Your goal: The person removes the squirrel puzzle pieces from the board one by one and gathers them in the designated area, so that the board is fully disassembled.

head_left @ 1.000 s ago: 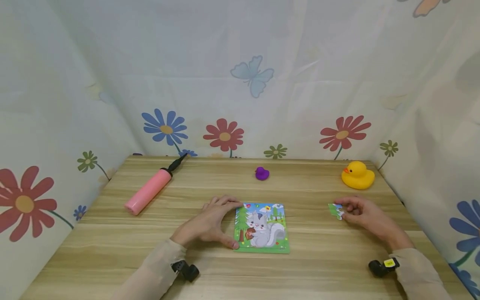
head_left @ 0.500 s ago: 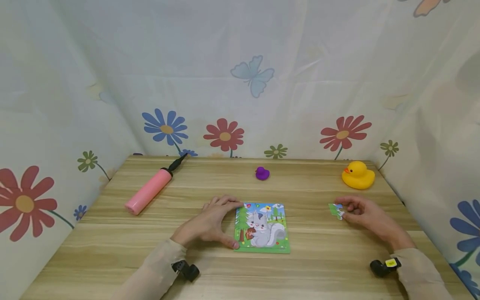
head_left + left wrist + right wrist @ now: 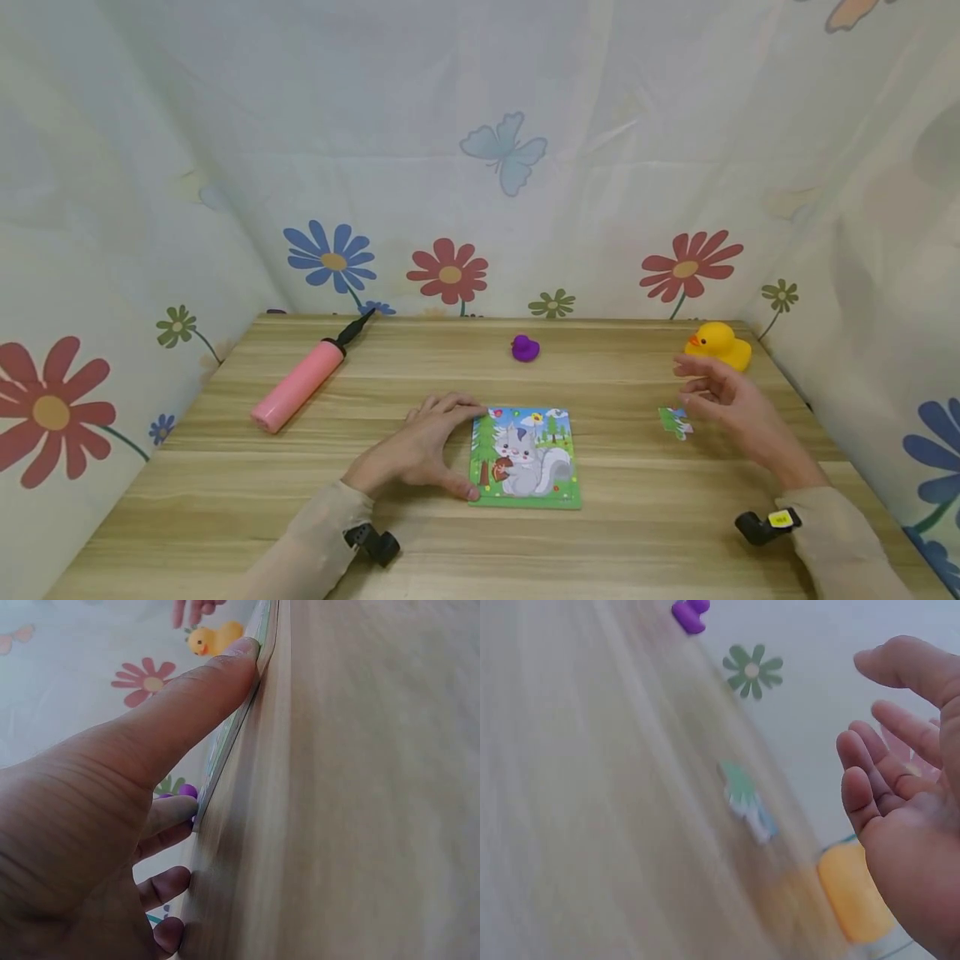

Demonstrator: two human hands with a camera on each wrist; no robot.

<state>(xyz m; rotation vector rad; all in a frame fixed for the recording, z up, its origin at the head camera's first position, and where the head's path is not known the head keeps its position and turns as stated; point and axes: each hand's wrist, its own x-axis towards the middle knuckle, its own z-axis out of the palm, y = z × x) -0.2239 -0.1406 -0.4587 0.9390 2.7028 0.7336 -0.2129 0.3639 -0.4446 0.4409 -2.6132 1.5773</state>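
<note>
Head view, squirrel puzzle [image 3: 525, 455]: near-square, flat on table [image 3: 622, 517]; squirrel's head toward far edge.
Loose piece [image 3: 674, 422]: on table, right of puzzle; long axis slants far-left to near-right.
Left hand [image 3: 420, 448]: extended thumb and index finger touch puzzle's left corners.
Right hand [image 3: 738, 408]: fingers apart, relaxed; near yellow duck [image 3: 723, 342].

You face a wood-grained table [image 3: 622, 542] with a pale, creased fabric backdrop [image 3: 375, 100] rising behind the surface's far edge, and patterned cloth along its left and right edges; you see a blue flower [image 3: 333, 262] near the far left corner and a pale blue butterfly [image 3: 489, 143] above the far edge's middle
</note>
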